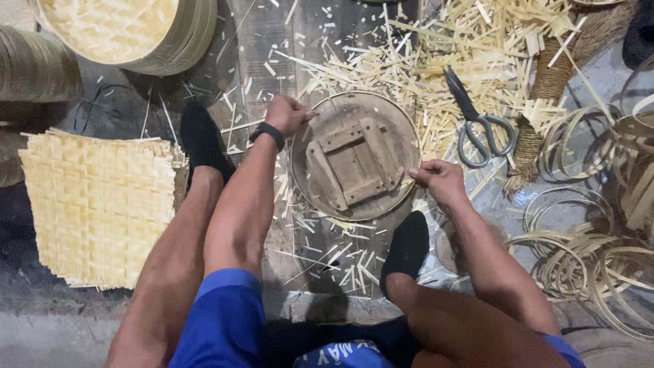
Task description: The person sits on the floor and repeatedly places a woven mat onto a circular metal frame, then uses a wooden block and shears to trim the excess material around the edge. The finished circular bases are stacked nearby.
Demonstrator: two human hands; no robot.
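Both my hands on the rim of the round wooden form

My left hand pinches the upper-left edge of the round wooden form, fingers closed on its rim; my right hand grips the right edge likewise. Scissors lie just beyond my right fingers (among bamboo offcuts). A woven mat sits well left; bamboo hoops crowd the right.

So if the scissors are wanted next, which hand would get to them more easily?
Probably the right hand. It grips the round wooden form's rim on the side where the scissors lie among the bamboo scraps. The left hand holds the opposite rim and would have to cross over.
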